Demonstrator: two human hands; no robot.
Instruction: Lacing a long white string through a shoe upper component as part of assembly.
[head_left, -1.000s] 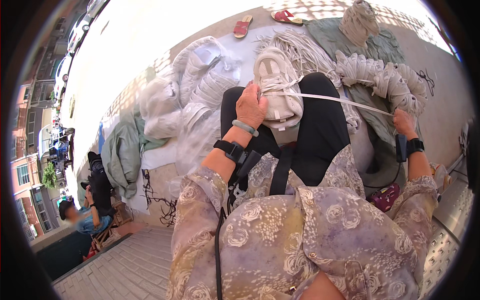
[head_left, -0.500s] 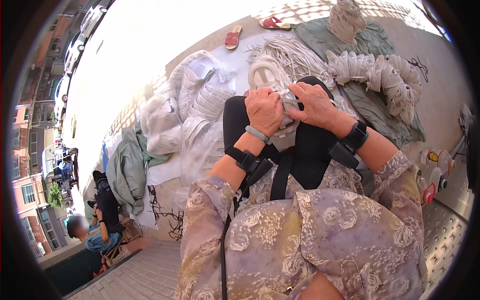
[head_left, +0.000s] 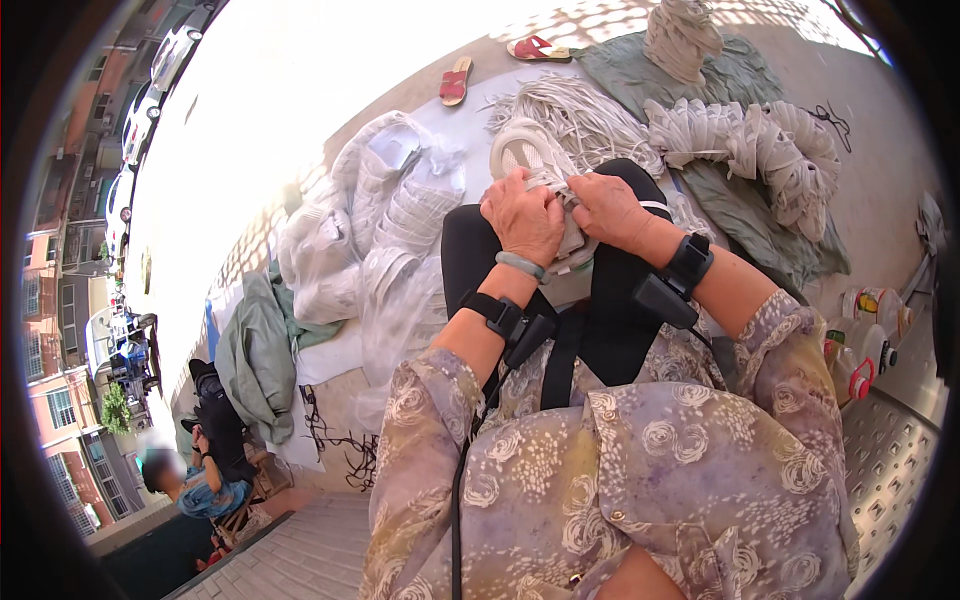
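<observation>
A pale beige sneaker (head_left: pixel 523 152) rests between my black-trousered knees, its toe pointing away from me. My left hand (head_left: pixel 524 218) lies over the left side of its lacing, fingers bent and closed on the sneaker. Opposite it, my right hand (head_left: pixel 612 210) is closed in a pinch at the laces on the right side. A white shoelace (head_left: pixel 655 206) trails out past the right hand over my right knee. My fingers hide much of the lacing, and the heel is partly covered by my hands.
Loose white laces (head_left: pixel 575 112) lie in a heap beyond the shoe. Bundled pale shoe parts (head_left: pixel 765 150) rest on green cloth at right. Plastic-wrapped white pieces (head_left: pixel 405 190) lie at left. Red sandals (head_left: pixel 455 82) sit farther off. Another person (head_left: pixel 205 485) sits at lower left.
Both hands have drawn closer together over the lacing. The right hand has moved left and its raised fingers have closed down. The view has shifted slightly.
</observation>
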